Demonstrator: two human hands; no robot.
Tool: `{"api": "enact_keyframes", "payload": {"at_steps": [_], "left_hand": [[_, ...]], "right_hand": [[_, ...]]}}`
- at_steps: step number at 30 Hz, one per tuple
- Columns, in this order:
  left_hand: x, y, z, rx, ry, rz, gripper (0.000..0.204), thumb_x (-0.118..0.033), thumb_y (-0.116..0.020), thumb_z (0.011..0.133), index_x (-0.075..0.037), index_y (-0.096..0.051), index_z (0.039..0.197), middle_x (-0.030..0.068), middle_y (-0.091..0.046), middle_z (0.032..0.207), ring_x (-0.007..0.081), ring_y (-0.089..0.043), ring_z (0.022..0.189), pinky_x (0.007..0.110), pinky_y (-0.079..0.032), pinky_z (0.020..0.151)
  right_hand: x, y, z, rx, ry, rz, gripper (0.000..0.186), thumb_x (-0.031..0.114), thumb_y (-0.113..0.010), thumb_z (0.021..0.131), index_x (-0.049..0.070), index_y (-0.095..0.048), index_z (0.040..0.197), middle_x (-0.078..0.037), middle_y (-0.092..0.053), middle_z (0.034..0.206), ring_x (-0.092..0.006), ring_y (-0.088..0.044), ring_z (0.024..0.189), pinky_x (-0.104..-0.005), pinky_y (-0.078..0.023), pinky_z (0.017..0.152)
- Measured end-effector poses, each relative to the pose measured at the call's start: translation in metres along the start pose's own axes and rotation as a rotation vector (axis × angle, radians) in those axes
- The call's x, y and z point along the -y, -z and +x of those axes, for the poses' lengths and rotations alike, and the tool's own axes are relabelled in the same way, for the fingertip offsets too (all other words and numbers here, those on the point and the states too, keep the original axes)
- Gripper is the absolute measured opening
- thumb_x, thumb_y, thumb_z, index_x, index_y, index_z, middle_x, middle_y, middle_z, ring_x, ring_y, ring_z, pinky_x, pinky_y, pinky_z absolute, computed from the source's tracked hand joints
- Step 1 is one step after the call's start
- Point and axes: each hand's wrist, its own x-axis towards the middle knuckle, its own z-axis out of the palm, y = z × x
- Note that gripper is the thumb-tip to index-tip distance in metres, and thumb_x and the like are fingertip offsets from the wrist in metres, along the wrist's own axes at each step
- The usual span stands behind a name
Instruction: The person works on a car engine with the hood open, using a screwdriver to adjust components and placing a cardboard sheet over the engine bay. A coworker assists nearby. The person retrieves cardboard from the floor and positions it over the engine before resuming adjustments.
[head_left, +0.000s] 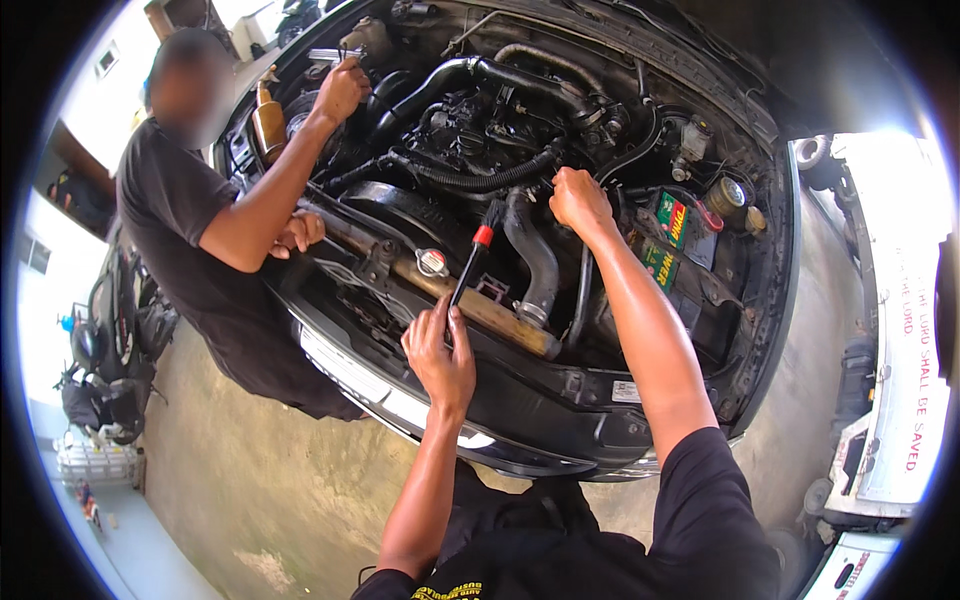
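Engine bay: battery near right edge. Hose behind front edge. Right hand curled beside hose, cannot tell if holding anything. Left hand over front edge, gripping brush. Brush slants rearward, tip beside hose.

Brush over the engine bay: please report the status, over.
Left hand grips brush. Right hand near grey hose, grip unclear. Co-worker's hand farther left, apart from brush.

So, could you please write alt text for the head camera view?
A person's left hand holds a red-banded black brush over a vehicle's open engine bay; the right hand is curled to the right of a thick dark hose, its grip unclear. At left, a co-worker in dark clothing has one arm over the bay.
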Motion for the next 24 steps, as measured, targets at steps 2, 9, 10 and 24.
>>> {"api": "enact_keyframes", "payload": {"at_steps": [2, 9, 10, 24], "left_hand": [[0.012, 0.008, 0.002, 0.028, -0.041, -0.043, 0.025, -0.016, -0.068, 0.109, -0.003, -0.077, 0.128, 0.0110, -0.066, 0.092, 0.0291, -0.064, 0.091, 0.043, -0.045, 0.093], [0.044, 0.029, 0.018, 0.122, -0.170, -0.020, 0.027, -0.011, -0.071, 0.105, -0.003, -0.077, 0.130, 0.0100, -0.066, 0.091, 0.0293, -0.063, 0.089, 0.044, -0.046, 0.093], [0.039, 0.026, 0.020, 0.122, -0.197, -0.009, 0.027, -0.011, -0.071, 0.105, -0.004, -0.077, 0.130, 0.0101, -0.066, 0.091, 0.0295, -0.063, 0.089, 0.044, -0.046, 0.093], [0.066, 0.058, 0.050, 0.363, -0.282, -0.025, 0.029, -0.010, -0.072, 0.104, -0.003, -0.078, 0.132, 0.0074, -0.061, 0.082, 0.0263, -0.061, 0.082, 0.043, -0.045, 0.092]], "right_hand": [[0.001, -0.004, 0.005, -0.056, -0.071, 0.021, 0.032, 0.014, -0.072, 0.094, 0.011, -0.083, 0.124, -0.027, -0.078, 0.123, -0.0448, -0.074, 0.121, -0.0529, -0.060, 0.106], [0.025, -0.015, 0.003, 0.018, 0.129, -0.139, 0.026, 0.017, -0.071, 0.097, 0.011, -0.084, 0.119, -0.026, -0.080, 0.115, -0.0447, -0.077, 0.112, -0.0558, -0.063, 0.099], [0.022, -0.016, 0.010, -0.080, 0.118, -0.097, 0.019, 0.013, -0.071, 0.095, 0.007, -0.083, 0.108, -0.026, -0.080, 0.107, -0.0449, -0.078, 0.107, -0.0558, -0.064, 0.094], [-0.002, -0.050, 0.042, -0.223, 0.194, -0.175, 0.020, 0.017, -0.063, 0.101, 0.006, -0.077, 0.092, -0.020, -0.080, 0.092, -0.0431, -0.080, 0.088, -0.0543, -0.065, 0.079]]}}
